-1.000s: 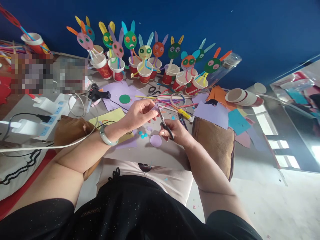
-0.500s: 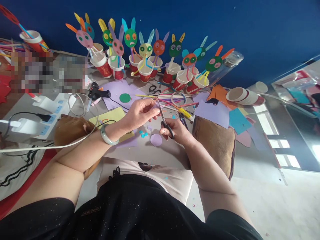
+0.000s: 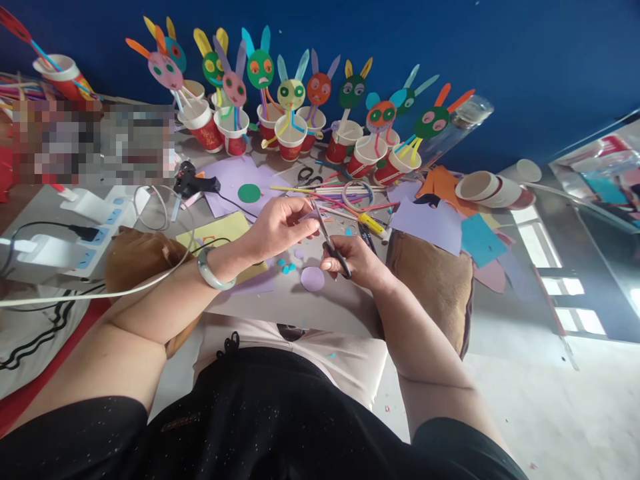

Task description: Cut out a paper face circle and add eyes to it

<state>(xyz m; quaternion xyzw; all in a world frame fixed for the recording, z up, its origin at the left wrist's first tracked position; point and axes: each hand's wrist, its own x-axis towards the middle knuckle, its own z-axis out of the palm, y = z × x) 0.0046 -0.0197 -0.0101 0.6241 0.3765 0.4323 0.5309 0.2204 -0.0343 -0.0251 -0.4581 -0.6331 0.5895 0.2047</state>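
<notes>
My right hand is closed round the dark handles of a pair of scissors, blades pointing up and left. The blades reach to the fingertips of my left hand, which pinches a small piece of purple paper, mostly hidden by the fingers. Below the hands, a purple paper circle lies on the grey table. Beside it are several small blue paper dots and a small purple scrap.
Red-and-white paper cups with paper rabbit heads line the back. A glue gun and power strip stand left, with a white cable crossing my left forearm. Yellow glue stick, coloured sticks and purple sheets lie right. Brown cushions flank the table.
The view has shifted slightly. My hands keep nearly the same pose, the scissors still at the purple paper in my left fingers.
</notes>
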